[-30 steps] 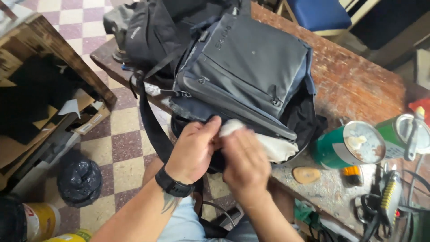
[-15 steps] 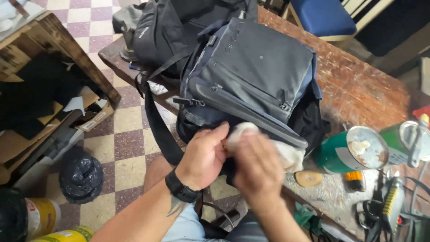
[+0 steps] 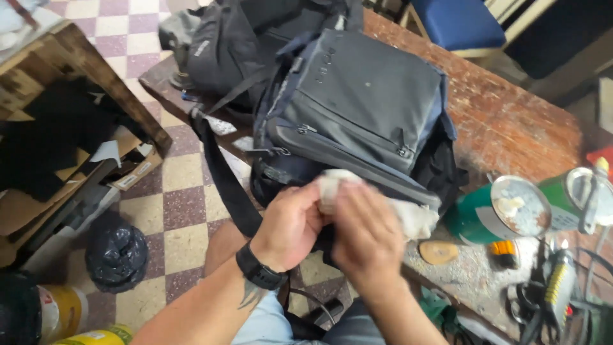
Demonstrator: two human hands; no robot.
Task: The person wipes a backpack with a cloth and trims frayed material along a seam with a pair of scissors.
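A dark grey backpack [image 3: 361, 102] lies on a worn red-brown table [image 3: 511, 128], its near end hanging over the table's front edge. My left hand [image 3: 290, 223], with a black wristband, pinches a white cloth [image 3: 408, 214] against the bag's lower edge. My right hand [image 3: 365, 237] presses on the same cloth from the right; it is blurred. A black shoulder strap [image 3: 223, 179] hangs down to the left of my left hand.
A second black bag [image 3: 230, 45] sits behind the backpack. A green tin [image 3: 495, 214] with a lid, another tin [image 3: 575, 191] and tools [image 3: 555, 287] crowd the table's right end. A wooden crate [image 3: 76, 76] and a black plastic bag [image 3: 117, 255] stand on the checkered floor at left.
Both hands have stayed on the white cloth at the bag's lower edge, shifting slightly along it. The view has drifted, so the bag sits more to the right.
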